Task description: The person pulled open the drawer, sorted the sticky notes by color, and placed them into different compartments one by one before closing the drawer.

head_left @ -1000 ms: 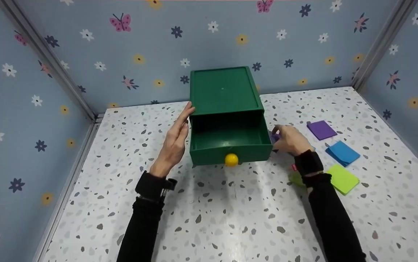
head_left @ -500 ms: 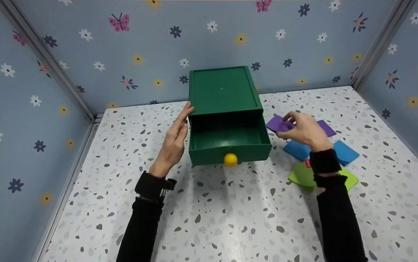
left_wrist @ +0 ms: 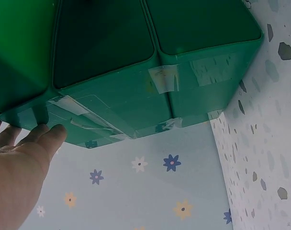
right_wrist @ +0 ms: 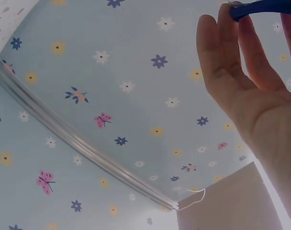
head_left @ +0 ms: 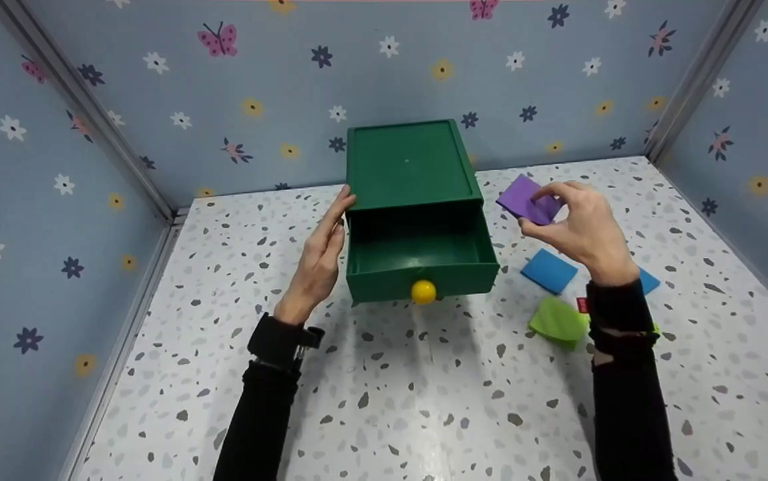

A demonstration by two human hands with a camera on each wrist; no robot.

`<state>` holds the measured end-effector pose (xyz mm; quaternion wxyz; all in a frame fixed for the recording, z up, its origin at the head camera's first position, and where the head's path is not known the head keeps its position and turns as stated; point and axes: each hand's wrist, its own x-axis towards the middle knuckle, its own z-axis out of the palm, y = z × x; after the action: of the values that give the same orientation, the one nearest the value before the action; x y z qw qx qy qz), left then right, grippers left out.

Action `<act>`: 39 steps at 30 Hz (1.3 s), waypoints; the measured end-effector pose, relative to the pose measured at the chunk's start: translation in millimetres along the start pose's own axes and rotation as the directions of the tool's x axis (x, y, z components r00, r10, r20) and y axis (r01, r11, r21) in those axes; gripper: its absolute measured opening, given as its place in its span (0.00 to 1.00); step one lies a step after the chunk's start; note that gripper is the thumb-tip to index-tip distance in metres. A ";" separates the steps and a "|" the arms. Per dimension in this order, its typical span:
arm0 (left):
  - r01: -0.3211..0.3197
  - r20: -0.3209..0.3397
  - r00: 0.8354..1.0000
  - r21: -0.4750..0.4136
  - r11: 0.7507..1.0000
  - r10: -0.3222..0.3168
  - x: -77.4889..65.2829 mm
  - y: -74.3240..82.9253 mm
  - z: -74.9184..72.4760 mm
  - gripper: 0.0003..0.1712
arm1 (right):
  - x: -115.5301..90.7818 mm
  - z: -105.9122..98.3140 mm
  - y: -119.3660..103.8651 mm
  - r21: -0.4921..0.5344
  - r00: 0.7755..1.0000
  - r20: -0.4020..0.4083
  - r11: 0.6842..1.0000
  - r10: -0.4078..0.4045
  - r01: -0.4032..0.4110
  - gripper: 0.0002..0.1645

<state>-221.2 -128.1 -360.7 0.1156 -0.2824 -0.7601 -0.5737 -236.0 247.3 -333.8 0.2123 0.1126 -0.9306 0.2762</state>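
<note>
A green box [head_left: 411,164] stands with its drawer [head_left: 397,284] pulled out; the drawer has a round yellow knob [head_left: 423,292]. My left hand [head_left: 317,267], fingers straight, rests against the box's left side. Up close, the left wrist view has this hand [left_wrist: 21,167] touching the green wall [left_wrist: 117,110] with clear tape on it. To the right of the box, my right hand [head_left: 588,230] pinches a folded purple cloth [head_left: 521,194] between thumb and fingers. Only its thin edge [right_wrist: 267,6], looking dark blue, shows in the right wrist view.
Below the right hand lie a folded blue cloth [head_left: 549,270] and a green cloth [head_left: 557,323]. A second blue piece [head_left: 648,280] is partly behind the wrist. A red tag [head_left: 582,305] shows beside the wristband. Flowered walls enclose the speckled tabletop [head_left: 424,401].
My right hand has drawn away from the drawer's side, up and to the right, carrying the purple cloth. It now covers the other purple piece. The left hand has stayed put.
</note>
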 end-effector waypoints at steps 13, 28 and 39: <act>0.003 -0.002 1.000 -0.003 1.000 -0.003 0.3 -0.2 0.2 0.26 | -14.5 -16.4 -37.5 0.067 0.972 -0.128 0.976 -0.197 0.207 0.23; -0.042 -0.020 0.999 0.004 0.999 0.042 1.5 -26.1 1.2 0.26 | -22.2 5.9 -63.7 0.092 0.915 -0.022 0.911 -0.402 0.403 0.24; 0.014 0.008 1.000 -0.011 1.000 -0.014 0.1 -0.3 -0.2 0.26 | -20.7 23.9 -71.5 0.128 0.898 -0.011 0.890 -0.440 0.438 0.24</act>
<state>-221.5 -128.3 -360.9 0.1071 -0.2801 -0.7592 -0.5777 -202.3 177.1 -328.0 0.2528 0.3358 -0.8635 0.2787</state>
